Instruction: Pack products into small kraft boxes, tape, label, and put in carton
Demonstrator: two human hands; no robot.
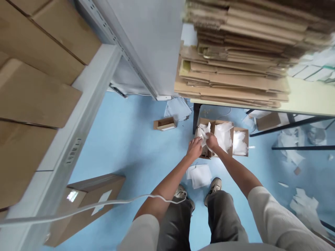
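Note:
Below me on the floor, a row of open cardboard boxes holds thin white sheets or bags; I cannot tell whether they are paper or plastic. My right hand is closed on crumpled white sheeting at the leftmost box. On the left side of that box, my left hand has its fingers bent against the same white material, fingertips partly hidden. White sheeting also fills the middle box, and more lies in the right box. Flat white sheets rest on the floor between the boxes and my shoes.
A table with stacked flattened cardboard overhangs the boxes; its dark leg stands close by. Shelving with cartons rises at left. A white cable crosses before my left arm. A small open box and scattered white scraps lie around.

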